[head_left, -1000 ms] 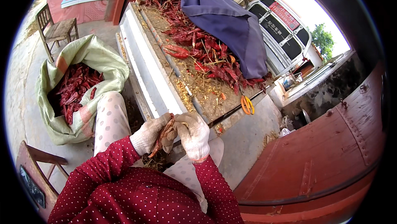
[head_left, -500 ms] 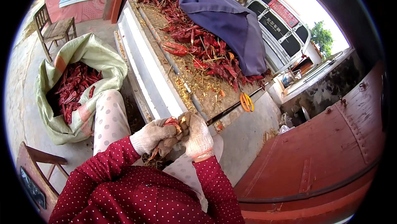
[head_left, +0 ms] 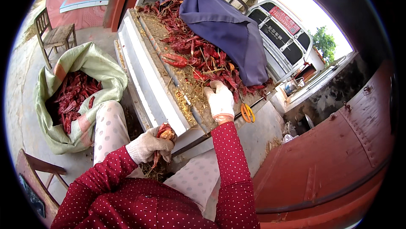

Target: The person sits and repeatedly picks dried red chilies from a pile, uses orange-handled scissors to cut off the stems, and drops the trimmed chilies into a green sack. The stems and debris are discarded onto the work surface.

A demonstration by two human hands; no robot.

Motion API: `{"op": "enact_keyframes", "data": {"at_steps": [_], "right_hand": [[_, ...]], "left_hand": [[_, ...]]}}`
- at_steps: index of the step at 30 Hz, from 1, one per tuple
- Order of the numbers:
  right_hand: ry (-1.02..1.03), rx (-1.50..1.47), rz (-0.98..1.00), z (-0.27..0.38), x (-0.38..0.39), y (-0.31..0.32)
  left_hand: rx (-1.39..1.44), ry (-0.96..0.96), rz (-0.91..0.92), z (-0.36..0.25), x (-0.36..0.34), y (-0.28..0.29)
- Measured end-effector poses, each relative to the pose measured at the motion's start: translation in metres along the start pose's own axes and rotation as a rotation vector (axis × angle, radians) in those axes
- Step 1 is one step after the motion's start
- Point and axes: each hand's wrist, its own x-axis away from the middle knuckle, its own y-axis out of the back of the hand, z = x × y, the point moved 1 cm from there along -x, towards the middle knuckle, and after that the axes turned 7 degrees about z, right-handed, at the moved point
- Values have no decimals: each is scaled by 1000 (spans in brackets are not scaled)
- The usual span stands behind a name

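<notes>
My left hand (head_left: pixel 153 145), in a pale knitted glove, is closed around a few dried red chili peppers (head_left: pixel 165 131) above my lap. One pepper's end hangs below the fingers. My right hand (head_left: pixel 220 100), gloved too, reaches out to the near edge of the heap of dried chilies (head_left: pixel 196 53) on the flat truck bed. Its thumb and fingers look apart, with nothing visible between them; some fingertips are hard to make out against the heap. A dark blue cloth (head_left: pixel 224 28) covers part of the heap.
An open pale green sack (head_left: pixel 46 121) with dried chilies stands left of my knee. Orange-handled scissors (head_left: pixel 247 113) lie at the bed's edge, right of my right hand. The bed's metal side (head_left: pixel 150 76) is before me. A red metal panel (head_left: pixel 313 157) rises at right; wooden chairs (head_left: pixel 59 37) stand left.
My right hand has left my left hand and moved forward and right to the heap. My left hand stays near my lap with the chilies. The view has shifted slightly.
</notes>
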Motion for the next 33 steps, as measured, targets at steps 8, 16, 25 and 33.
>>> {"op": "enact_keyframes", "data": {"at_steps": [8,16,25,33], "right_hand": [[-52,232,87,-9,-32,-33],[55,33,102,-27,9,-7],[8,42,15,-22,-35,-39],[-241,-935,90,-19,10,22]], "left_hand": [[100,-20,-4,6,-2,10],[203,-54,-33,12,-4,15],[182,-74,-21,16,-9,18],[146,-124,-67,8,2,22]]}}
